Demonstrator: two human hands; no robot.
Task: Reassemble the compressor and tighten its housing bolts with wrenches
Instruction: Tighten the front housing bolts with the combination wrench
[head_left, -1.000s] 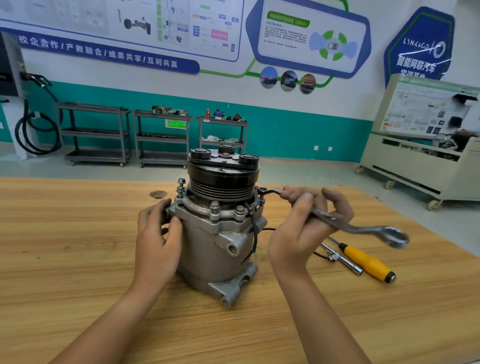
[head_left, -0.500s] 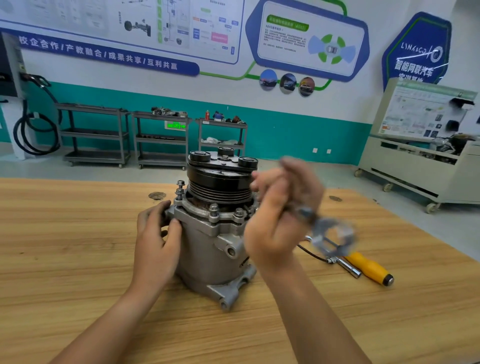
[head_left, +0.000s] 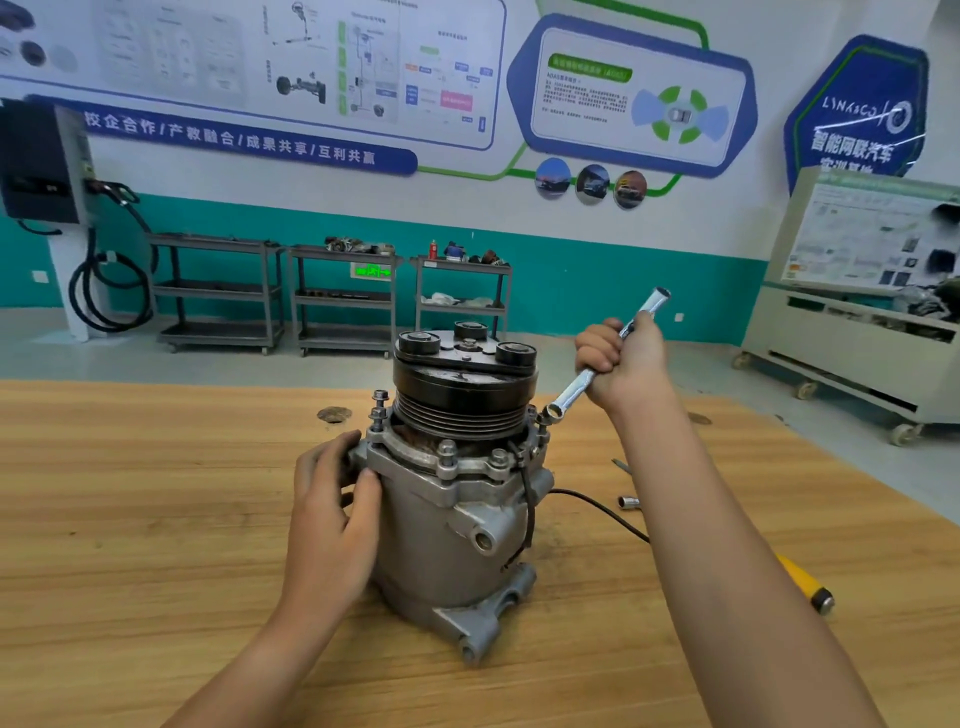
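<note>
A grey metal compressor (head_left: 447, 540) stands upright on the wooden table (head_left: 130, 545), its black pulley (head_left: 465, 387) on top. Several housing bolts (head_left: 447, 452) stick up around its flange, and the bolt at the left (head_left: 379, 402) stands highest. My left hand (head_left: 332, 499) presses against the housing's left side, just under the flange. My right hand (head_left: 626, 364) grips a silver tubular socket wrench (head_left: 576, 384) that slants down to the left. Its lower end sits at the bolt on the right side of the flange (head_left: 543, 418).
A yellow-handled tool (head_left: 805, 582) lies on the table at the right, partly behind my right forearm, with a small socket (head_left: 628, 501) and a black wire (head_left: 597, 506) close by. A round mark (head_left: 334, 414) sits behind the compressor. Metal shelving carts (head_left: 343, 296) stand across the floor.
My right hand has swapped the flat combination wrench for a tubular socket wrench and brought its end to the right flange bolt. My left hand has stayed on the housing.
</note>
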